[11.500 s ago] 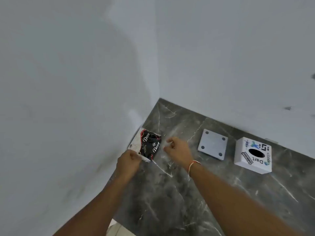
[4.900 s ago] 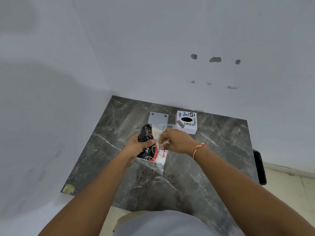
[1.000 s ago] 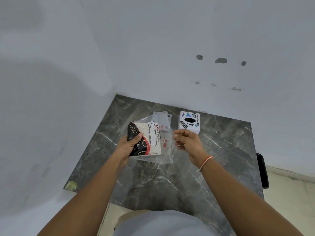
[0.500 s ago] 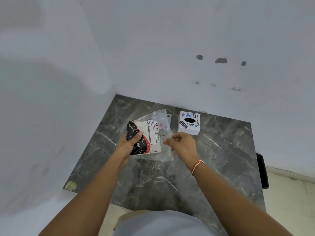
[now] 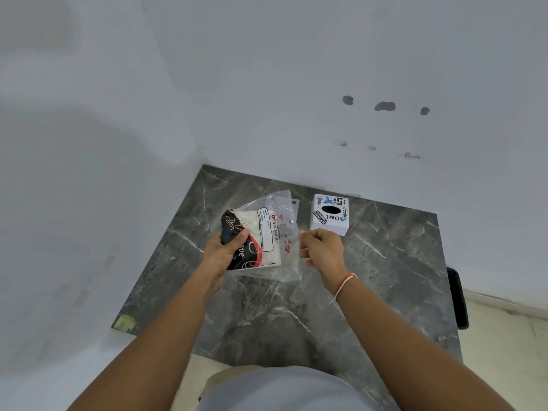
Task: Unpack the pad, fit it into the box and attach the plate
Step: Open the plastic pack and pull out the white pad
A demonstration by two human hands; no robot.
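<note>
My left hand (image 5: 226, 253) grips a tissue pad (image 5: 258, 238), white with a black and red printed end, still inside its clear plastic wrapper (image 5: 289, 250). It is held above the dark marble table (image 5: 385, 262). My right hand (image 5: 321, 249) pinches the wrapper's loose right edge. A white cube box (image 5: 329, 214) with stickers and a dark oval hole on top stands on the table just beyond my right hand. The grey plate (image 5: 294, 203) lies behind the wrapper; only a corner with a hole shows.
White walls close the table in on the left and at the back. A black object (image 5: 458, 298) hangs off the table's right edge. A yellowish tag (image 5: 124, 322) marks the near left corner. Light floor lies to the right.
Over the earlier frames the pack was lifted off the table's left corner and turned label up. In the last second my right hand shifted slightly along the wrapper's edge, still pinching it.
</note>
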